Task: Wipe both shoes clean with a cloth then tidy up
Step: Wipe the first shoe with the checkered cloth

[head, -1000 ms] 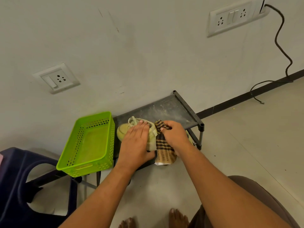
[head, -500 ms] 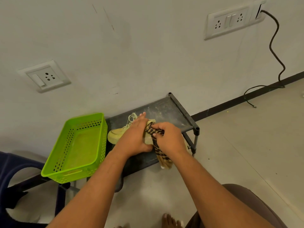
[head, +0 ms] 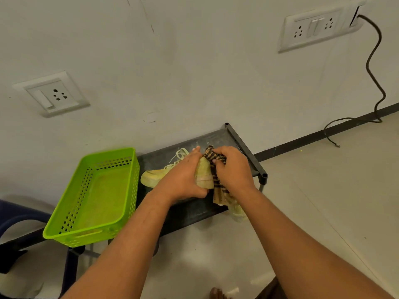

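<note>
Wiping of one shoe is in hand: the left hand grips the heel end of a pale canvas shoe on the dark shelf, and the right hand clutches a bunched checked cloth against it. The next stroke probably calls for firm rubbing along the rubbery sole rim. The second shoe lies half hidden below the right wrist.

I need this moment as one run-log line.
step: wiping | left hand: holds pale yellow lace-up sneaker | right hand: grips brown checked cloth against heel | place: black low rack
</note>
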